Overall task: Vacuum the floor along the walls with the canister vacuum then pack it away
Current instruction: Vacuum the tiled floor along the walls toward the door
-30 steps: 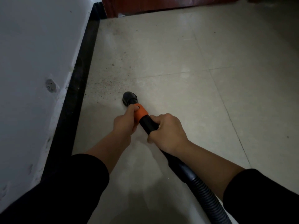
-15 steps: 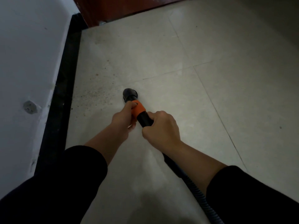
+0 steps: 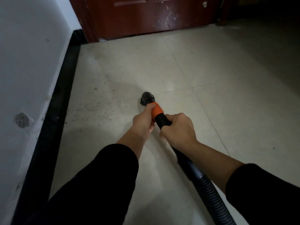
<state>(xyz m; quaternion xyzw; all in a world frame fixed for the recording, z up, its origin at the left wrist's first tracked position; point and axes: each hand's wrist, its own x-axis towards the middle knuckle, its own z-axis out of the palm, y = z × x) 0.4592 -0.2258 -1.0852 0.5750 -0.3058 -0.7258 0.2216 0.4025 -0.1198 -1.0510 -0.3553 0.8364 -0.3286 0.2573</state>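
Observation:
A black vacuum hose (image 3: 209, 194) runs from the lower right up to a black nozzle (image 3: 146, 98) that rests on the tiled floor (image 3: 203, 73). An orange collar (image 3: 156, 111) sits just behind the nozzle. My left hand (image 3: 143, 121) is closed around the collar. Just behind it, my right hand (image 3: 177, 129) grips the black tube. Brown grit (image 3: 90, 108) lies scattered on the floor to the left of the nozzle, towards the wall. The canister is out of view.
A white wall (image 3: 29, 65) with a black skirting board (image 3: 60, 114) runs along the left. A round plug (image 3: 21, 120) sticks out of the wall low down. A dark red door (image 3: 151, 15) closes off the far end.
The view has lifted and shifted, so the red door now shows at the top. Both hands keep their grip, and the nozzle sits further right of the skirting and the grit.

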